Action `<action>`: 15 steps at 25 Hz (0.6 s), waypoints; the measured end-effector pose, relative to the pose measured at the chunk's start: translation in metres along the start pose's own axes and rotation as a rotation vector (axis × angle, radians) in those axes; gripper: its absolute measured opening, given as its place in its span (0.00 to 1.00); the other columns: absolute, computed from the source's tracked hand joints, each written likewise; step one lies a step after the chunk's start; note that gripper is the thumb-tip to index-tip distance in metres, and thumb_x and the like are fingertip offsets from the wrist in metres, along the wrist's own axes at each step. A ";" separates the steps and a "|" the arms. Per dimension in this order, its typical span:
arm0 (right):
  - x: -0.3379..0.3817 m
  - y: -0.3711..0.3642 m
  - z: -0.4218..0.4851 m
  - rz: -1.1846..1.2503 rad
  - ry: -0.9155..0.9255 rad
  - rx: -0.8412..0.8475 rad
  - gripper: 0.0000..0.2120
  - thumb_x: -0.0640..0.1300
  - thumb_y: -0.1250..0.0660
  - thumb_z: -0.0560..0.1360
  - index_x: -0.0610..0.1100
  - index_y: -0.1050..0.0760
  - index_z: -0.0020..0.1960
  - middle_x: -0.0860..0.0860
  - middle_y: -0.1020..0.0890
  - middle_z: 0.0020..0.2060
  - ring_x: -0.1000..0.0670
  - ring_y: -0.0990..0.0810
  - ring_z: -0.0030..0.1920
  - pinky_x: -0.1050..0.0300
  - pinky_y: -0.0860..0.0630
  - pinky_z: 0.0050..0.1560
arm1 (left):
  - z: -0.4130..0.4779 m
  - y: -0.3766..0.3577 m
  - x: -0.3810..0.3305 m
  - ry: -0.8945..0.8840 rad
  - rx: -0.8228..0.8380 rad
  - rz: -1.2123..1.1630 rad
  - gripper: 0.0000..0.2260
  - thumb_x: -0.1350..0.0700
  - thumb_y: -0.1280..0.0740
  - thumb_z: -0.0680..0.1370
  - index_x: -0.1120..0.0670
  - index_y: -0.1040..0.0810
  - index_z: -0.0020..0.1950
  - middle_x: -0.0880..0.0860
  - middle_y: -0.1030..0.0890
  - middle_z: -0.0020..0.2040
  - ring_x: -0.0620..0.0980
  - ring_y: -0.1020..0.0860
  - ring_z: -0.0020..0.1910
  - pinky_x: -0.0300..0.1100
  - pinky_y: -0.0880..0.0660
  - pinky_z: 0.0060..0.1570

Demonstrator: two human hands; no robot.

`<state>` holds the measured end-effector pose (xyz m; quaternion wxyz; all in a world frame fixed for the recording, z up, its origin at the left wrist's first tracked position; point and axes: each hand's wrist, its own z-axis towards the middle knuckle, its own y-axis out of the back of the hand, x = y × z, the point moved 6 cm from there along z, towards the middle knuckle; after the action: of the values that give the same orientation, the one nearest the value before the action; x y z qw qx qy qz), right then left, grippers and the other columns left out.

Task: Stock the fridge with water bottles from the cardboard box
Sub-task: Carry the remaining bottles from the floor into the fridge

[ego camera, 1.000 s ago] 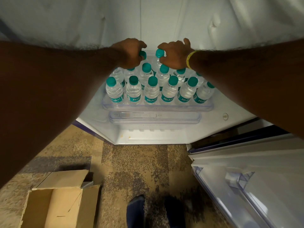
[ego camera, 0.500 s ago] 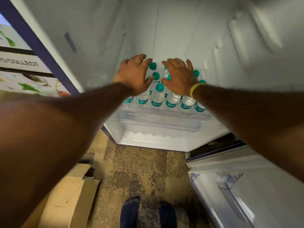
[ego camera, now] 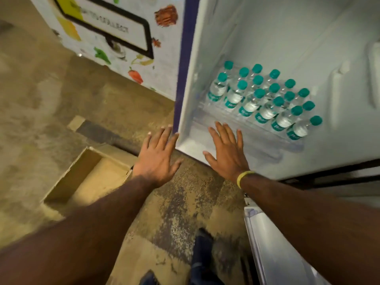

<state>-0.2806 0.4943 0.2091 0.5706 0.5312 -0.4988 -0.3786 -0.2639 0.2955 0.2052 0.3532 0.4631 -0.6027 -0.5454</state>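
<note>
Dim warm floor (ego camera: 51, 112), bright cool fridge interior (ego camera: 287, 38), motion blur, seemingly wide-angle edge distortion

Bare forearms, yellow wristband (ego camera: 244, 177) on right wrist, dark blue footwear (ego camera: 202, 256)

Water bottles (ego camera: 265, 99) stood packed on the fridge shelf (ego camera: 218, 114); a cardboard box (ego camera: 86, 177) sat on the floor (ego camera: 41, 103).

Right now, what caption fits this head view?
Both empty hands, left hand and right hand, hover between cardboard box and bottles in fridge.
</note>
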 end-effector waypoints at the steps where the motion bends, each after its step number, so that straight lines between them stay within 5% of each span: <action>1: 0.019 -0.013 -0.007 -0.001 0.019 0.039 0.34 0.58 0.38 0.77 0.48 0.44 0.79 0.47 0.47 0.79 0.44 0.51 0.79 0.38 0.61 0.76 | -0.024 -0.012 0.014 0.032 0.024 0.000 0.34 0.34 0.54 0.79 0.53 0.49 0.80 0.56 0.53 0.80 0.54 0.53 0.79 0.57 0.53 0.76; 15: 0.325 -0.173 -0.148 -0.045 0.597 0.431 0.36 0.60 0.44 0.78 0.50 0.53 0.80 0.48 0.52 0.80 0.46 0.55 0.79 0.36 0.59 0.76 | -0.405 -0.165 0.121 0.722 0.176 -0.207 0.36 0.33 0.52 0.79 0.55 0.46 0.79 0.56 0.52 0.80 0.55 0.53 0.79 0.61 0.49 0.74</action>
<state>-0.0500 0.1892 0.1020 0.5574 0.7373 -0.3669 -0.1058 0.1027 0.0512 0.0958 0.4448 0.7123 -0.4341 -0.3261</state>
